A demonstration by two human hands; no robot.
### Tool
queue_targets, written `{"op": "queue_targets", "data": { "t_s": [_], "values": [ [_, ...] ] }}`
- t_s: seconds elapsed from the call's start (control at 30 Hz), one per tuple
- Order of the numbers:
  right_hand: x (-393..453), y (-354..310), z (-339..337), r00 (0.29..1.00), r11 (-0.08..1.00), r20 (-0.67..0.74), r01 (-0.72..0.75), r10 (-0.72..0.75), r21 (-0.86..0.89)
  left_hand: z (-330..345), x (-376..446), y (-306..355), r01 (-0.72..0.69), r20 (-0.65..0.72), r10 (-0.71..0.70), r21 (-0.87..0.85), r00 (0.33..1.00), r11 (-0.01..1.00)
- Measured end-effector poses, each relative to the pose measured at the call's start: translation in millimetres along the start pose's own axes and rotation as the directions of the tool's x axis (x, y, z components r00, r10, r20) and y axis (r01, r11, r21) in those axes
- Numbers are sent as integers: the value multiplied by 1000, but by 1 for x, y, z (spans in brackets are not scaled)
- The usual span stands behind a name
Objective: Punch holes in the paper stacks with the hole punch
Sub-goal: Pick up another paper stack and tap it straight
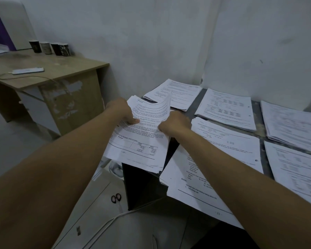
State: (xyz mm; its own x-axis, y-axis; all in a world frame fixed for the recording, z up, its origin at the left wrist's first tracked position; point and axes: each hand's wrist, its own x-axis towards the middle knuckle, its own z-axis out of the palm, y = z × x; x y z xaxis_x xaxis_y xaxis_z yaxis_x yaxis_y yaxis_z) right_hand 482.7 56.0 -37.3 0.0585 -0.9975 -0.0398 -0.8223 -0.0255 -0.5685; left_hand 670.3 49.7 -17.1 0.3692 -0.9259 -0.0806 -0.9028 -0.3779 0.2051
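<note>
A thick stack of printed paper (142,139) is held over the left edge of a dark table (255,105). My left hand (121,112) grips its left edge, thumb on top of the sheets. My right hand (175,124) grips its right edge, and the top pages curl upward between my hands. Several other paper stacks lie flat on the table, among them one (228,141) right of my right hand and one with punched holes (226,109) behind it. No hole punch is in view.
A wooden desk (61,69) stands at the left with several dark cups (48,47) and a white device with a cable (28,70). Scissors (116,199) and a white cord (106,223) lie on the floor beside the table. White walls close in behind.
</note>
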Motion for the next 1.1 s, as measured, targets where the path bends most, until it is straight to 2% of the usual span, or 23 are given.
{"op": "queue_targets", "data": {
  "t_s": [0.1, 0.17, 0.23, 0.3, 0.37, 0.43, 0.5, 0.57, 0.67, 0.73, 0.9, 1.0, 1.1],
  "values": [
    [0, 1, 3, 995, 992, 3, 101, -102, 69, 0, -2, 4, -23, -55, 24, 23, 998, 999],
    [0, 0, 5, 990, 952, -23, 137, -136, 273, 3, -3, 3, -21, -86, 16, -50, 996, 999],
    [-1, -1, 5, 994, 847, -20, 105, -111, 521, 9, -4, -4, 3, -109, -25, -192, 994, 981],
    [-2, -2, 5, 998, 731, -21, 58, -60, 680, 14, -6, -15, 16, -111, -57, -346, 992, 938],
    [-1, -1, 3, 999, 592, 17, -37, 40, 805, 16, -7, -25, -27, -124, -42, -511, 991, 859],
    [0, 0, -3, 983, 458, 132, -178, 130, 871, 12, -15, -33, -115, -173, -2, -662, 985, 741],
    [-2, -1, -12, 962, 391, 221, -267, 158, 881, 3, -25, -37, -200, -228, 34, -762, 973, 615],
    [-2, -3, -22, 957, 377, 240, -284, 160, 882, -9, -35, -36, -276, -283, 67, -810, 957, 517],
    [-7, -12, -44, 955, 337, 286, -295, 75, 894, -31, -45, -26, -363, -354, 107, -819, 929, 444],
    [-11, -17, -62, 963, 346, 265, -268, 55, 899, -46, -52, -16, -424, -405, 136, -808, 904, 410],
    [-29, -17, -117, 992, 329, 122, -121, 16, 937, -75, -72, 14, -533, -509, 164, -778, 845, 332],
    [-46, -5, -147, 999, 332, 2, 15, -50, 943, -85, -85, 34, -546, -518, 173, -791, 838, 277],
    [-66, 14, -174, 988, 376, -91, 133, -127, 917, -85, -100, 54, -488, -453, 233, -864, 861, 122]
  ]
}}
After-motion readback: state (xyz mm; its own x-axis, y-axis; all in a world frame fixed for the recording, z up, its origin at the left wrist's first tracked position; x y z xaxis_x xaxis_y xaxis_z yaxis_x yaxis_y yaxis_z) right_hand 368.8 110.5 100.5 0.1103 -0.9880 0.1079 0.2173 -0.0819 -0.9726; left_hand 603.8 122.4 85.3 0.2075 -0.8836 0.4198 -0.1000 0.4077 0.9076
